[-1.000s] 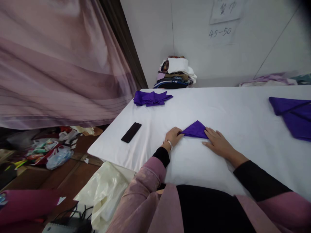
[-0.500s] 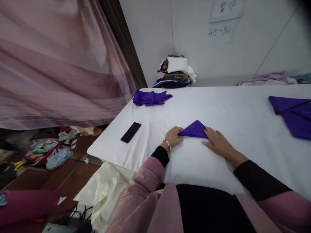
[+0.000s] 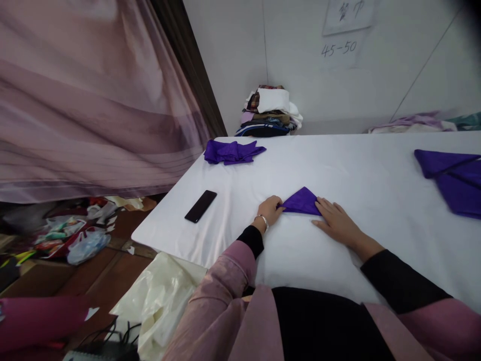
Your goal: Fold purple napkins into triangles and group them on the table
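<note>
Head view looks down on a white-covered table (image 3: 338,170), and right in front of the person lies a small purple napkin (image 3: 301,201) folded into a triangle, its peak pointing away and its long base running left to right between the hands. The left hand (image 3: 269,208) sits at the left corner, fingers curled and seemingly pinching that tip, a bracelet on its wrist. The right hand (image 3: 335,221) lies flat and open, palm down, fingertips touching the right end of the base; it grips nothing. Both hands are about equally close, one at each end of the napkin's long edge.

Nothing lies between the hands and the cloth. A black phone (image 3: 200,206) rests well to the left near the table edge. Farther off at the far left corner is a crumpled heap of purple napkins (image 3: 233,151), and at the right edge larger purple cloths (image 3: 451,178) lie spread flat. A stack of folded fabrics (image 3: 271,111) stands against the wall behind the table. A pink curtain (image 3: 93,100) hangs at left, with litter on the floor below.
</note>
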A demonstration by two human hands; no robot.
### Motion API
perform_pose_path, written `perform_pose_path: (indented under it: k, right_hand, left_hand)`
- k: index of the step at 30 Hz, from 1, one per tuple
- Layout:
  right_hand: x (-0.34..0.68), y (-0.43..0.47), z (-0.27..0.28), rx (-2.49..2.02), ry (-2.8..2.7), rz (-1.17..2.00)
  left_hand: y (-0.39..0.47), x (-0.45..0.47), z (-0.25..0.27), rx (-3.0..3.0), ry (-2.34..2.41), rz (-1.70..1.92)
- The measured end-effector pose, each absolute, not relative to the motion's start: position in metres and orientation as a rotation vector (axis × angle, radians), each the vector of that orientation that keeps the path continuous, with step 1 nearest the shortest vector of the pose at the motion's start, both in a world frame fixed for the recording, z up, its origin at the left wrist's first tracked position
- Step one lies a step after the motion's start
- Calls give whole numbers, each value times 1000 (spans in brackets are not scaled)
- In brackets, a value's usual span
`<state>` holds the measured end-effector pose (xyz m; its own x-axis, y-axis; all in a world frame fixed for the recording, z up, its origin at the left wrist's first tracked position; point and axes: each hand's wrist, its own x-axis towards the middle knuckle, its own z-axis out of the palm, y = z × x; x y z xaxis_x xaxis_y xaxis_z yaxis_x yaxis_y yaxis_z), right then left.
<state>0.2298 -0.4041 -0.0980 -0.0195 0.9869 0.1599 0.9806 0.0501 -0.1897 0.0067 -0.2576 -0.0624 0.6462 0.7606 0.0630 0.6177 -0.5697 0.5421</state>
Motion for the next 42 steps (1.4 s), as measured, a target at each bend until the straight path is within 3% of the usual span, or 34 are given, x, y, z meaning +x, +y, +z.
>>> perform_pose_path:
  k: [20, 34, 42]
  right_hand:
    - [228, -405, -95, -2014, -2084, 31]
    - [229, -405, -94, -2033, -2088, 51]
    - [228, -404, -92, -1988, -2127, 77]
  left_hand:
    - [-250, -20, -70, 2223, 713, 601]
    - [-257, -6, -71, 2246, 1158, 544]
    - [-257, -9, -72, 2227, 1151, 521]
